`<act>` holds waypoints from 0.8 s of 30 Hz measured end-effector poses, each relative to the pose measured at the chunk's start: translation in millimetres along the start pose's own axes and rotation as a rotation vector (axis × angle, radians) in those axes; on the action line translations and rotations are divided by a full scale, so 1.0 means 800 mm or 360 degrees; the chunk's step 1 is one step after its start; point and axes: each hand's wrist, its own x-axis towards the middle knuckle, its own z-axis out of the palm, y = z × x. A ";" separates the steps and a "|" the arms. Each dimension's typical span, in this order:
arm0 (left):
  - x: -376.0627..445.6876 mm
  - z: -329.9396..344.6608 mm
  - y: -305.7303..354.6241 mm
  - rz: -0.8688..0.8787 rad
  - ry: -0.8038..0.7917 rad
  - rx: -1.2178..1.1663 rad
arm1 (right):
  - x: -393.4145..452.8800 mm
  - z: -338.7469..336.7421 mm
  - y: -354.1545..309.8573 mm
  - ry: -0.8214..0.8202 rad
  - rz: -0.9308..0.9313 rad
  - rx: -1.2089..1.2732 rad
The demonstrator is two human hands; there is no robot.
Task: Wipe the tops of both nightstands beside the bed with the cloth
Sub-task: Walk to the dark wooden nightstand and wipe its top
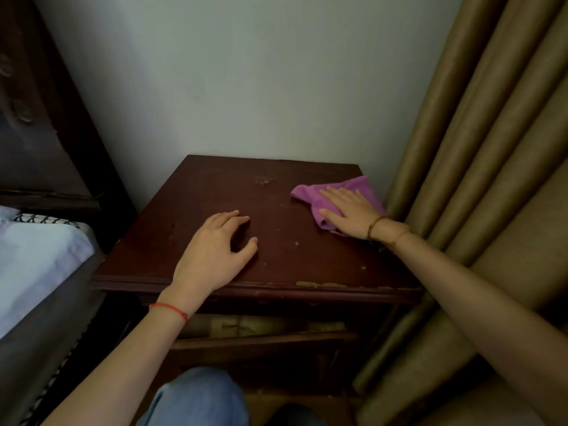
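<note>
Nightstand [276,241]: dark top, front edge chipped.
Cloth [310,195]: purple, at right edge near curtain [461,179].
Right hand [350,210]: flat, pressed on cloth.
Left hand [215,250]: fingers relaxed (resting front-centre, holding nothing).

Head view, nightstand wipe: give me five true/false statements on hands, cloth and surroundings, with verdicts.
1. The right hand presses flat on the purple cloth. True.
2. The cloth lies at the near left corner of the nightstand top. False: it lies at the far right, next to the curtain.
3. The left hand holds a second cloth. False: it holds nothing and rests bare on the wood, fingers loosely bent.
4. Pale specks and a chipped front edge show on the nightstand top. True.
5. The bed stands to the right of the nightstand. False: it is on the left; the curtain is on the right.
</note>
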 end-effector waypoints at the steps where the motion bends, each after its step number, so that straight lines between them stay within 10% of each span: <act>1: 0.001 0.000 0.000 -0.0001 0.0008 -0.0001 | -0.015 0.004 -0.012 0.0003 -0.0093 0.0032; 5: 0.003 0.001 0.003 -0.0004 0.0023 0.0003 | -0.083 0.016 -0.034 0.0027 -0.0426 0.0120; 11: 0.000 -0.002 0.005 -0.0001 -0.0002 -0.0004 | -0.074 0.001 0.001 0.0011 0.0070 0.0046; 17: 0.000 -0.002 0.006 -0.0013 0.0002 -0.0007 | -0.140 0.018 -0.043 0.0052 -0.0357 0.0129; 24: -0.002 -0.004 0.006 -0.0014 -0.0025 0.0009 | -0.141 0.010 0.000 0.0064 0.0086 0.0054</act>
